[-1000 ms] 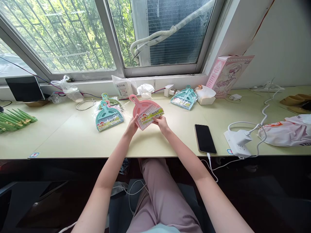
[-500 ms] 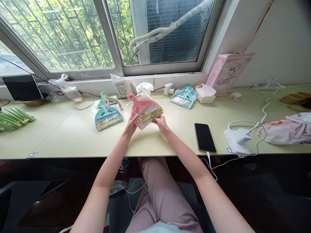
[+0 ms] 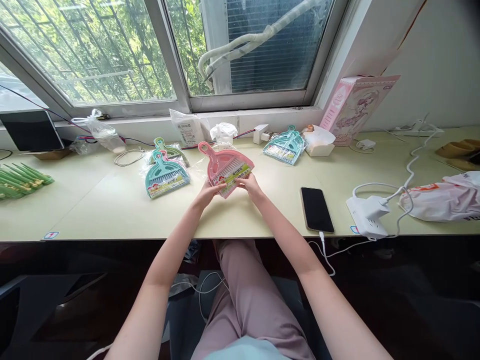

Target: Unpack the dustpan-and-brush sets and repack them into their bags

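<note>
A pink dustpan and brush set [image 3: 225,165] in clear wrap, with a yellow-green label, is held tilted above the table. My left hand [image 3: 207,194] grips its lower left edge, thumb on the front. My right hand [image 3: 250,185] holds the lower right side near the label; its fingers are partly hidden behind the set. To the left lie a teal dustpan set [image 3: 167,175] and, partly behind it, a green dustpan set [image 3: 176,154]. Another teal dustpan set [image 3: 285,146] lies to the right near the wall.
On the table [image 3: 112,215] at right are a phone [image 3: 317,210] on a cable, a power strip [image 3: 365,220] and a plastic bag [image 3: 442,197]. A tissue box [image 3: 318,142] and pink box [image 3: 356,112] stand at the back. Green bundled items [image 3: 24,180] lie far left.
My left hand has slid down to the lower edge of the pink dustpan set, its thumb now across the front. The set has shifted slightly right. The camera view has moved a little.
</note>
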Tool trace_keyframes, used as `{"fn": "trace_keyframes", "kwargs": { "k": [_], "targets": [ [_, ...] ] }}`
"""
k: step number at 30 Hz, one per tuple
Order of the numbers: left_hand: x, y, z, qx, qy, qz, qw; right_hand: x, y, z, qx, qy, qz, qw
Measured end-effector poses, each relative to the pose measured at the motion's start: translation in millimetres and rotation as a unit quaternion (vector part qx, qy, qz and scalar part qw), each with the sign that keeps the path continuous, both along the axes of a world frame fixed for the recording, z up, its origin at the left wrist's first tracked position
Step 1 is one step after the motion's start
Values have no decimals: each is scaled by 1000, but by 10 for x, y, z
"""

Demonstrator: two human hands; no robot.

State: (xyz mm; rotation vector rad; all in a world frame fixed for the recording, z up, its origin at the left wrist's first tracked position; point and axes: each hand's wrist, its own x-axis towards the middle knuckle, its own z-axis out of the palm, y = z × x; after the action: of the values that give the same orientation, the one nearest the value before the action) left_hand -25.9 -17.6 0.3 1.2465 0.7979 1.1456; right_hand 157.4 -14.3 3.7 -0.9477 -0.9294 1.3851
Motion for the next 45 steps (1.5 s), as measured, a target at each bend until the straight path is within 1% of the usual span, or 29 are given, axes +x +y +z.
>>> {"fn": "trace_keyframes", "kwargs": {
  "k": [5, 8, 12, 15, 17, 19, 22, 23, 24, 25, 27, 28, 29, 30, 32, 36, 42, 45],
  "targets": [
    [15, 7, -14, 2, 20, 9, 1000, 0, 2, -42, -12, -2, -16, 1000],
    [39, -8, -5, 7, 28, 21, 999, -31, 35, -83, -12, 28, -49, 998],
    [131, -53, 7, 17, -24, 62, 998, -78, 108, -146, -29, 91, -119, 988],
    [207, -75, -16, 1, -45, 74, 996, -83, 135, -177, -26, 121, -144, 982],
    [239, -96, -38, -13, -17, 43, 999, -69, 132, -187, -3, 132, -149, 980],
    [254, -125, -48, -25, 19, -4, 999, -47, 124, -189, 20, 134, -151, 979],
    [254, -153, -42, -35, 69, -78, 994, -14, 122, -175, 24, 123, -152, 980],
    [252, -150, -39, -37, 77, -84, 993, -8, 125, -167, 20, 120, -152, 981],
    [250, -140, -38, -38, 79, -75, 993, -7, 128, -158, 15, 116, -151, 982],
    [248, -123, -40, -35, 74, -48, 995, -10, 130, -150, 12, 113, -148, 982],
    [238, -81, -49, -21, 45, 31, 998, -27, 126, -134, 11, 103, -136, 985],
    [230, -61, -55, -11, 29, 61, 998, -37, 121, -128, 12, 98, -126, 987],
    [218, -44, -58, -2, 17, 76, 997, -45, 114, -121, 12, 94, -115, 989],
    [204, -32, -60, 5, 8, 80, 997, -50, 108, -115, 11, 90, -104, 990],
    [173, -23, -53, 14, 5, 68, 998, -42, 97, -101, 2, 82, -81, 993],
    [134, -35, -16, 33, 24, 49, 998, 32, 101, -71, -16, 56, -41, 997],
    [138, -50, 3, 50, 49, 16, 997, 111, 116, -69, -73, 40, -38, 996],
    [136, -47, 0, 43, 47, 19, 998, 136, 133, -71, -62, 41, -3, 997]
  ]
}}
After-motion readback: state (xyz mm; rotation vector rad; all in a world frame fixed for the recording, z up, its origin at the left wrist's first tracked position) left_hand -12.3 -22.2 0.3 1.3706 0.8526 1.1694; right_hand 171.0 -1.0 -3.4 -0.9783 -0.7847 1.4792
